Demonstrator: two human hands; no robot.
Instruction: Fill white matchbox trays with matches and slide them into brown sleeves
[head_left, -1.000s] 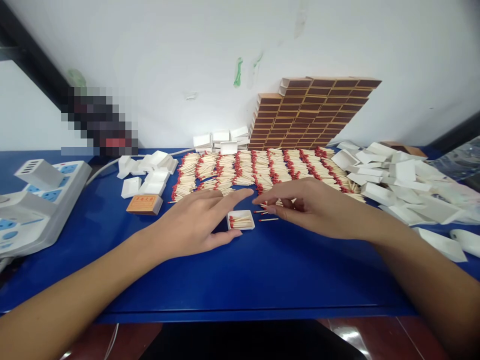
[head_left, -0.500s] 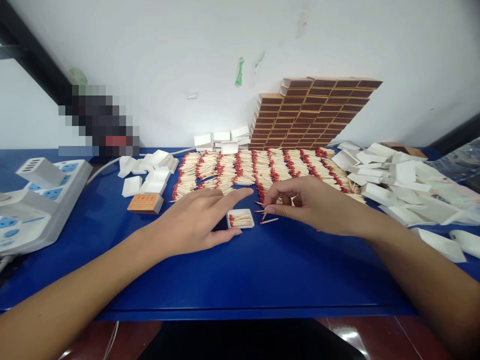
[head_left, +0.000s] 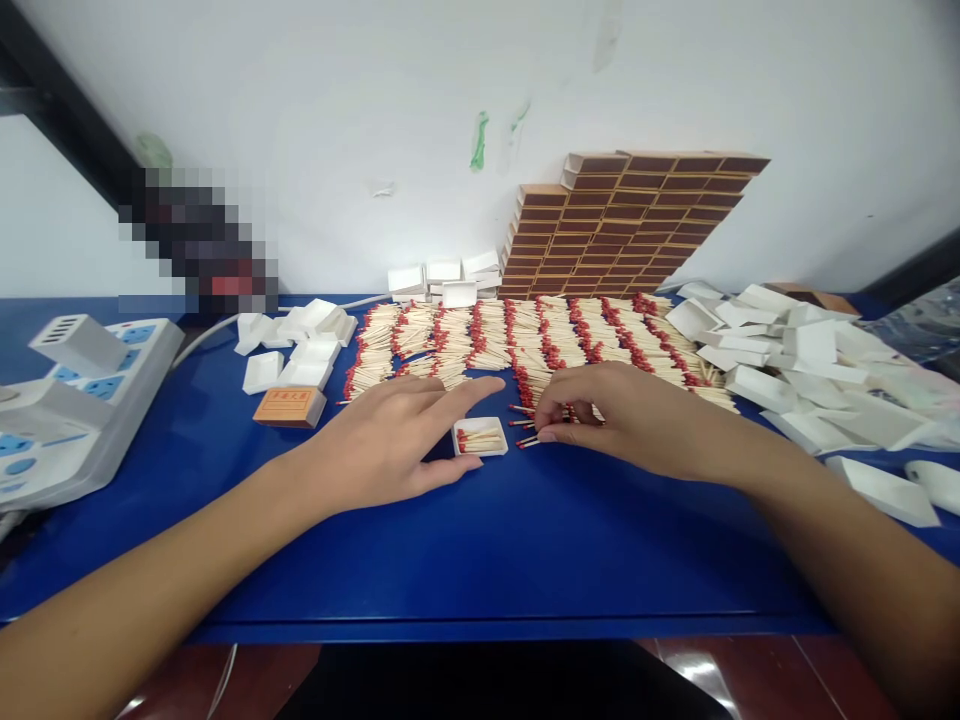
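A small white matchbox tray with a few red-tipped matches in it lies on the blue table. My left hand lies flat beside the tray, fingers spread, with the forefinger behind it and the thumb in front. My right hand is curled just right of the tray, its fingertips pinched on a few loose matches on the table. Behind both hands runs a long row of matches.
A stack of brown matchbox sleeves leans on the wall. White empty trays lie heaped at the right and scattered at the left. An orange matchbox sits near them. A white power strip occupies the far left.
My right hand has drawn its fingers in from stretched out to a pinch over the loose matches. My left hand and the tray have stayed in place.
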